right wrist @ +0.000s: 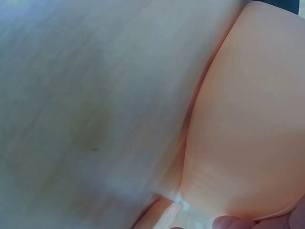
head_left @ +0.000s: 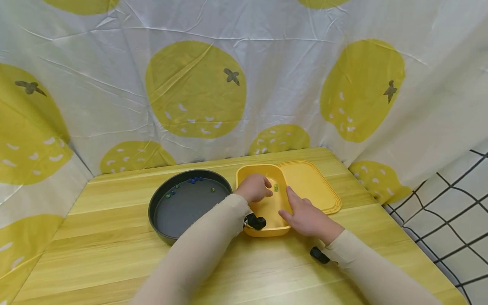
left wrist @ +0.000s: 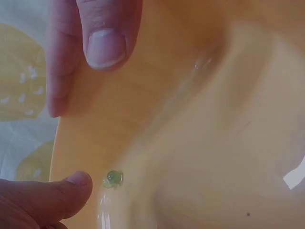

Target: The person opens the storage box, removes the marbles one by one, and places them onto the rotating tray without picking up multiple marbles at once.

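A yellow plastic box stands at mid-table with a small green marble inside near its far end. My left hand reaches over the box's left rim. Its fingers curve loosely near the marble, not touching it, and no held object is visible. At the right rim is my right hand, thumb over the box and fingers extended along the side. The right wrist view shows the box's side wall close up, with a bit of hand at the bottom edge.
To the left is a round dark grey pan holding several blue and green marbles. A yellow lid lies right of the box. Behind the wooden table hangs a patterned curtain; a black wire grid stands at right.
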The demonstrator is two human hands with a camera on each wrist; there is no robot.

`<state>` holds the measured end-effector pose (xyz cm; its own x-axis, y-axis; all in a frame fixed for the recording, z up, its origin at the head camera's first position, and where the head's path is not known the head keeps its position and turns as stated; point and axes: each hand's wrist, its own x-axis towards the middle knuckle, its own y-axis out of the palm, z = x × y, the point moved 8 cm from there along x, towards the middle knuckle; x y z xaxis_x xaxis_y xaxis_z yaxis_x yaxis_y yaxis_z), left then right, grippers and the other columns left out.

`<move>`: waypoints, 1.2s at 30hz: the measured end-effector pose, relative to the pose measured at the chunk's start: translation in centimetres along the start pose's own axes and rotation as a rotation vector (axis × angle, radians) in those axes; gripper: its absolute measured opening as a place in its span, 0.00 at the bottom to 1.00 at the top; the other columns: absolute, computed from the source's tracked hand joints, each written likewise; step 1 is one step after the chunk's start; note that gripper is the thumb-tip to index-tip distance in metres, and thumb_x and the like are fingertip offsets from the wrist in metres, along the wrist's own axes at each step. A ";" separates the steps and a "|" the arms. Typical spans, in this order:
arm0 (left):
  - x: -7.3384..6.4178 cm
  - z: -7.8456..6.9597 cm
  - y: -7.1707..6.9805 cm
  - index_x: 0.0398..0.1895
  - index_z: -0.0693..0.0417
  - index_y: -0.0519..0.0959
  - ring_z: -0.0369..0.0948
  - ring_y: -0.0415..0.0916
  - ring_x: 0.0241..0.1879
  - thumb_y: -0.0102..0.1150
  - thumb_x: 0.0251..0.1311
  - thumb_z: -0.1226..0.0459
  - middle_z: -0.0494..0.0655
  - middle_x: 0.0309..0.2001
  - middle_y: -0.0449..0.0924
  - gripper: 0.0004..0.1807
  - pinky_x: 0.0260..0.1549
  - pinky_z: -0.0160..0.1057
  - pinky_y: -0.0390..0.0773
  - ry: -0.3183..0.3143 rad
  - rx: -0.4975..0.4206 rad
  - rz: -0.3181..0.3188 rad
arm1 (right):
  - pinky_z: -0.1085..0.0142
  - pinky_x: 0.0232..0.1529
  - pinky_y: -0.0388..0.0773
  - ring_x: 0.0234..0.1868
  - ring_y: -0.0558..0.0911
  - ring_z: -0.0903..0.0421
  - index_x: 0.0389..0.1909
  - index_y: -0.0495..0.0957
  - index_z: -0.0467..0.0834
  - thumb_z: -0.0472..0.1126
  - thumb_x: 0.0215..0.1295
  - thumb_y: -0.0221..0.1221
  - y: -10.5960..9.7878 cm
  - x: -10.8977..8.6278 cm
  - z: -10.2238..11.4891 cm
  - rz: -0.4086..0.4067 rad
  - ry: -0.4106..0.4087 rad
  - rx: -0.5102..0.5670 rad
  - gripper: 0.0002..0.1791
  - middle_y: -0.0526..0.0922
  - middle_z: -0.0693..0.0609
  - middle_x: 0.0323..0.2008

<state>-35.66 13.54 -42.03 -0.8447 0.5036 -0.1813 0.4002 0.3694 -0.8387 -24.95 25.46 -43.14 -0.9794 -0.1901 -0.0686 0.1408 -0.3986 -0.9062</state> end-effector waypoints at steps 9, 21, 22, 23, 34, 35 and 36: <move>1.3 0.2 1.7 0.56 0.44 0.89 0.42 0.84 0.56 0.71 0.67 0.58 0.39 0.56 0.88 0.16 0.58 0.41 0.82 -0.034 -0.030 -0.003 | 0.36 0.72 0.67 0.73 0.66 0.24 0.83 0.41 0.29 0.53 0.82 0.51 -0.1 0.0 0.1 0.004 -0.003 0.003 0.46 0.51 0.33 0.83; 2.0 -0.4 3.2 0.41 0.45 0.91 0.37 0.79 0.36 0.76 0.60 0.59 0.36 0.40 0.89 0.07 0.42 0.36 0.80 -0.001 -0.048 -0.009 | 0.37 0.73 0.66 0.74 0.65 0.24 0.83 0.41 0.30 0.54 0.82 0.51 0.2 0.2 -0.2 0.005 0.004 0.005 0.47 0.51 0.35 0.84; 2.0 -0.4 3.2 0.41 0.45 0.91 0.37 0.79 0.36 0.76 0.60 0.59 0.36 0.40 0.89 0.07 0.42 0.36 0.80 0.002 -0.047 -0.008 | 0.37 0.73 0.66 0.73 0.66 0.23 0.83 0.41 0.30 0.54 0.82 0.51 0.2 0.2 -0.2 0.002 -0.001 0.001 0.46 0.51 0.35 0.83; 2.0 -0.4 3.2 0.41 0.45 0.91 0.36 0.79 0.36 0.76 0.60 0.59 0.36 0.40 0.89 0.07 0.42 0.36 0.80 0.002 -0.049 -0.008 | 0.37 0.73 0.66 0.73 0.66 0.23 0.83 0.41 0.30 0.54 0.82 0.51 0.2 0.2 -0.2 0.000 -0.002 -0.001 0.46 0.51 0.35 0.83; 2.2 -0.1 3.7 0.42 0.44 0.92 0.35 0.78 0.37 0.76 0.60 0.59 0.35 0.42 0.90 0.08 0.42 0.33 0.78 -0.001 -0.093 0.000 | 0.37 0.72 0.67 0.72 0.67 0.23 0.83 0.42 0.28 0.52 0.82 0.51 0.0 0.1 0.1 -0.002 -0.001 -0.001 0.45 0.53 0.33 0.83; 2.3 -0.1 3.7 0.42 0.44 0.92 0.35 0.78 0.37 0.76 0.60 0.59 0.35 0.42 0.90 0.07 0.42 0.33 0.78 -0.002 -0.095 -0.003 | 0.37 0.72 0.67 0.72 0.67 0.22 0.83 0.42 0.28 0.52 0.82 0.51 0.0 0.0 0.1 -0.003 -0.002 -0.002 0.45 0.53 0.33 0.83; 2.2 -0.1 3.7 0.41 0.44 0.92 0.35 0.78 0.37 0.76 0.60 0.59 0.35 0.42 0.90 0.07 0.42 0.33 0.78 -0.004 -0.099 -0.006 | 0.37 0.72 0.67 0.72 0.67 0.22 0.83 0.43 0.28 0.52 0.82 0.51 -0.1 0.0 0.2 -0.005 -0.004 -0.002 0.45 0.53 0.33 0.83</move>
<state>-36.06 16.09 -45.49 -0.8486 0.4979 -0.1788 0.4281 0.4479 -0.7849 -24.96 25.34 -43.03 -0.9795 -0.1915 -0.0622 0.1353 -0.3977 -0.9075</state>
